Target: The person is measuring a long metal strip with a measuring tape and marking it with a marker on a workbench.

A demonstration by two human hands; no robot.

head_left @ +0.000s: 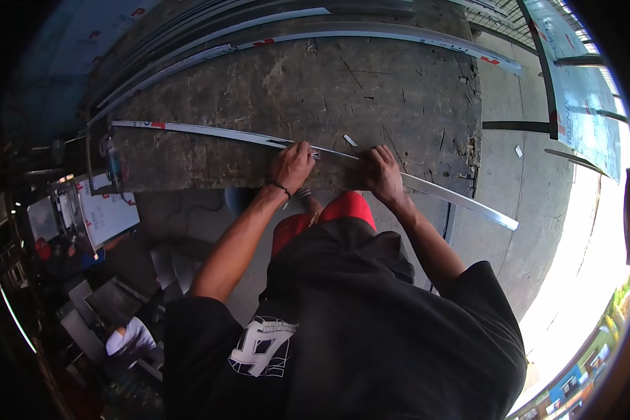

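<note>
A long, thin metal profile (217, 131) with a whitish face lies along the near side of the worn workbench (406, 91). Its right end juts out past the bench edge. My left hand (291, 169), a dark band round its wrist, is closed with the fingertips pinching at the profile near its middle. A dark gap shows in the pale face just left of those fingers. Farther right, my right hand (383, 175) has its fingers curled over the same profile. What lies under the fingertips is partly hidden. A small white scrap (350, 140) rests on the bench between and beyond my hands.
Several long profiles (343, 30) lie along the bench's far side. At the right stands a film-covered panel (581, 91) on a dark frame, over a concrete floor (504, 168). A white panel (108, 213) and dark clutter sit at the left, with a person in white (131, 338) lower down.
</note>
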